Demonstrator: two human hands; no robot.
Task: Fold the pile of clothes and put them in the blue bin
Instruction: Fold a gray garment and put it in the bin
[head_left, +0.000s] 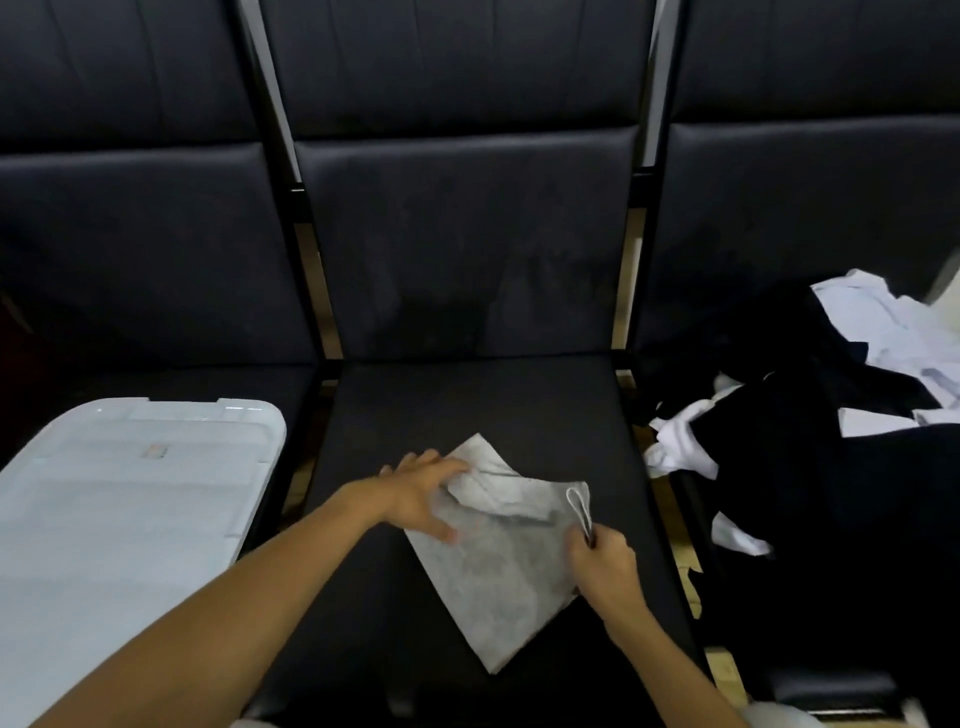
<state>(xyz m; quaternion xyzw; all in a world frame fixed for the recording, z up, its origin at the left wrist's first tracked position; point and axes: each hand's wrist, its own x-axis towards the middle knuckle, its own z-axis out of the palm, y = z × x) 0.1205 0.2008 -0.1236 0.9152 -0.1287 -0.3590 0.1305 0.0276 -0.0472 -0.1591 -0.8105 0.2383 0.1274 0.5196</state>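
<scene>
both bare forearms reach in from the bottom edge over the middle seat (467, 395) of a row of dark padded chairs. on that seat lies a grey cloth (498, 577), partly folded and turned like a diamond, one corner pointing toward the camera and one toward the backrest. the right hand (605, 566) sits at the cloth's right edge, its fingers curled and pinching a thin looped strip of the fabric that stands up just above the knuckles. the left hand (423, 496) lies on the cloth's upper left part with fingers spread and fairly straight, thumb stretched across the fabric, pressing it down beside a raised fold. on the left seat, close to the left forearm, rests a pale blue bin lid (130, 509); the bin under it is hidden. on the right seat, well apart from the grey cloth, lies a loose pile (810, 415) of dark and white clothes. behind everything stand the chair backrests (462, 234).
</scene>
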